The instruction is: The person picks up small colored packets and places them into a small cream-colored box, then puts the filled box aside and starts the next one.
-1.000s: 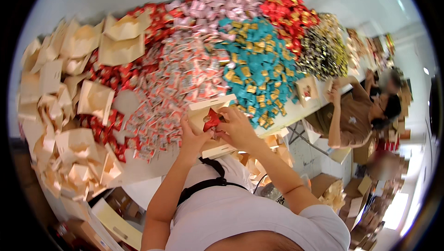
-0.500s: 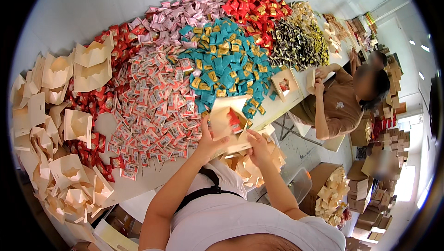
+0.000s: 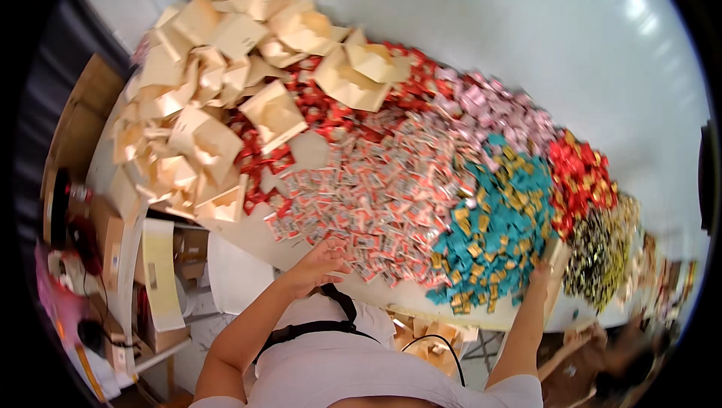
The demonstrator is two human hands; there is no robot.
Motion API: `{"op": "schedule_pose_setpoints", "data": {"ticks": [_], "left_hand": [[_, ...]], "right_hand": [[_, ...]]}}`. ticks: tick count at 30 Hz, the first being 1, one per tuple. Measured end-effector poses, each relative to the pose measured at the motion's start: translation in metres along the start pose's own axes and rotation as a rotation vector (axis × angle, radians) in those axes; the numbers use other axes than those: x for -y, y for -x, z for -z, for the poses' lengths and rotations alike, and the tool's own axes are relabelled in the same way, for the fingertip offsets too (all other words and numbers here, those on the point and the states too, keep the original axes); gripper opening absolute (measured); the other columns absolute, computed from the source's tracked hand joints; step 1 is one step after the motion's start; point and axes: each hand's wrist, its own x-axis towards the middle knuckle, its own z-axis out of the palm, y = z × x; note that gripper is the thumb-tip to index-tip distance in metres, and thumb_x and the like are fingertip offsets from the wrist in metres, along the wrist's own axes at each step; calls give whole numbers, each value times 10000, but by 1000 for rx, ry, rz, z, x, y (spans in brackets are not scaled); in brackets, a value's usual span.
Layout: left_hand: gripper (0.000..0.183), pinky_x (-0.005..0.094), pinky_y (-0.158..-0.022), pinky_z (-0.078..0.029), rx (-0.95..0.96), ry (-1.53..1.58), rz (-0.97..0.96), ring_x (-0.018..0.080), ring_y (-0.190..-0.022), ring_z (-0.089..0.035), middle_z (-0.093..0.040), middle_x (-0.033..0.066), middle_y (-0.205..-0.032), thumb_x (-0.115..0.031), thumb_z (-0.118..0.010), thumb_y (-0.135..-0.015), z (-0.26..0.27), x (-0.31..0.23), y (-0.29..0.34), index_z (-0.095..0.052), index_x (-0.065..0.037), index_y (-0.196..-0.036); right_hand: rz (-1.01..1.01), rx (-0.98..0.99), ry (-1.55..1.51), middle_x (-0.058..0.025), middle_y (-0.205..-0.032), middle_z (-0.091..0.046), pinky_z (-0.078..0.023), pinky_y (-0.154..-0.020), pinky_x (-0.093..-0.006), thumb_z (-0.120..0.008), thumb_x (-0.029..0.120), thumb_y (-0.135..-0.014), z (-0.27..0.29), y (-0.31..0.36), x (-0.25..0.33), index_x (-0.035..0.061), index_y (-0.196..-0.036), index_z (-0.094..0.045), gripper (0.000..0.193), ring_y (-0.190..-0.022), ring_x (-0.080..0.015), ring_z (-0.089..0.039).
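Observation:
My left hand (image 3: 320, 263) hovers at the near edge of the heap of small pink-and-white packets (image 3: 376, 190); its fingers are loosely bent and apart, with nothing seen in them. Out to the right, my right hand (image 3: 539, 279) is closed at the side of a cream paper box (image 3: 557, 271). That box stands beside the heap of teal-and-gold packets (image 3: 500, 216), near the table's front edge. Motion blurs both the box and the hand, and what the box contains cannot be made out.
Folded cream boxes (image 3: 203, 77) are piled at the left. Red packets (image 3: 323, 100), pink packets (image 3: 500, 111), red-and-gold packets (image 3: 579, 178) and black-and-yellow packets (image 3: 598, 257) lie along the wall. Another person (image 3: 594, 367) is at the lower right. More boxes (image 3: 436, 336) sit below the table edge.
The view has swung left. My hands, earlier together on an open box holding a red packet, are now apart: the right has gone right with a box, the left is over the pink-and-white packets.

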Motion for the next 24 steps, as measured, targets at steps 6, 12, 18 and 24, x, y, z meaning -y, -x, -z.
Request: {"op": "schedule_pose_setpoints", "data": {"ticks": [6,12,18,24], "left_hand": [[540,347,-816,-465,-230,214,-87,219,-998,-535,-455,98,-1196,-278,-587,-836,37,11,43,-312,-116,-1272],[460,345,-820,-468,-231,311,-79,221,-979,-541,-474,101,-1154,-223,-555,-856,55,18,47,-346,-101,-1247],[437,355,-830,-461,-317,311,-147,217,-982,-537,-482,99,-1143,-214,-542,-863,81,9,72,-355,-85,-1237],[440,358,-835,-452,-391,359,-174,222,-982,-536,-483,109,-1142,-222,-549,-857,121,4,90,-365,-62,-1223]], "right_hand": [[510,150,391,-162,-889,-601,-465,-488,-314,-561,81,-836,-129,157,-61,77,-1185,-427,374,-606,-214,-549],[134,1131,529,-43,-876,-596,-450,-544,-224,-611,264,-833,-282,292,-218,40,-977,-557,272,-680,-98,-531],[-303,883,721,50,-593,-468,-322,-381,-211,-688,282,-765,-399,368,-309,124,-778,-539,218,-460,-88,-436],[47,987,489,2,-582,-519,-388,-382,-229,-536,110,-837,-419,355,-328,37,-785,-561,93,-452,-89,-469]]}}
